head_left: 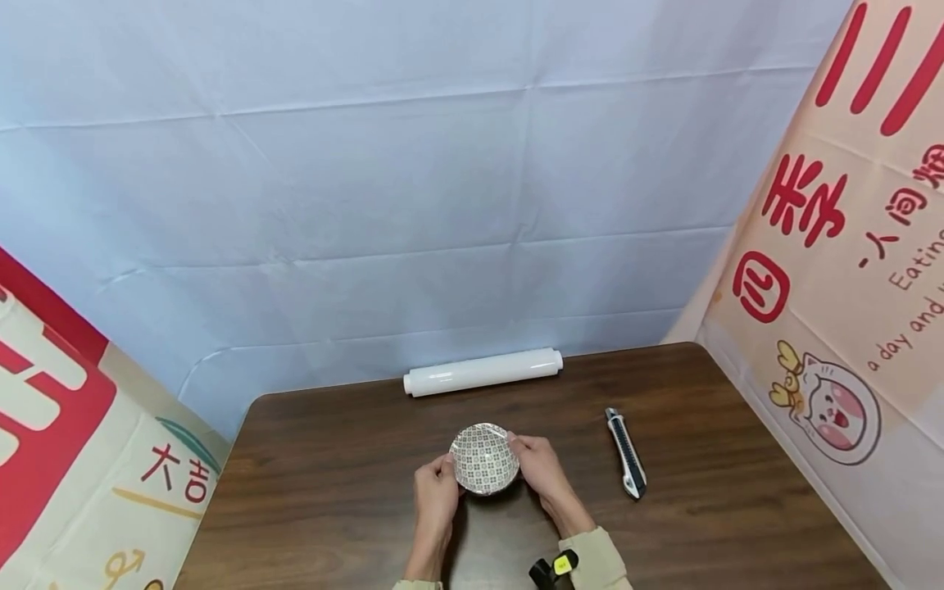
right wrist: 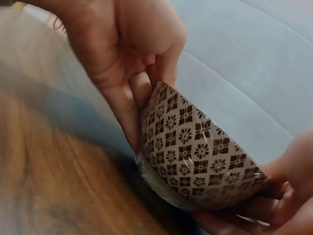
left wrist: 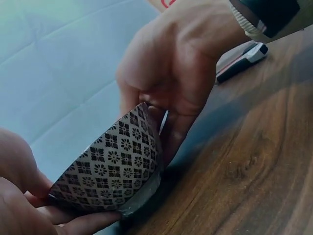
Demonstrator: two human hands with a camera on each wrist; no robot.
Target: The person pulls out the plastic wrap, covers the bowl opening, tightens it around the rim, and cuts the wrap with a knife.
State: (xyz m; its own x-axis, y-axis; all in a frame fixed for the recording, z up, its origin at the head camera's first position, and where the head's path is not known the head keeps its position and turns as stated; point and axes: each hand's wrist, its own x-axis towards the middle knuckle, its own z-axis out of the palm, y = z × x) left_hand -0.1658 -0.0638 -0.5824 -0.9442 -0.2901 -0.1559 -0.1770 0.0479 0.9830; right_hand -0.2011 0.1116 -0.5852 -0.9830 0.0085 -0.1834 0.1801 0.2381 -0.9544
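Note:
A bowl (head_left: 484,460) with a dark floral check pattern is held between both hands, tilted just above the table. Clear film looks gathered around its foot (right wrist: 164,188), and glints show on its side in the right wrist view. My left hand (head_left: 435,494) grips the bowl's left side, thumb near the rim and fingers beneath. On the opposite side my right hand (head_left: 544,471) grips it the same way. Both wrist views show the patterned outer wall, and the fingers under the bowl are partly hidden.
A white roll (head_left: 483,373), apparently cling film, lies along the table's back edge. To the right of the hands lies a utility knife (head_left: 627,455). The brown wooden table (head_left: 332,475) is bounded by a pale cloth behind and printed cloths on both sides.

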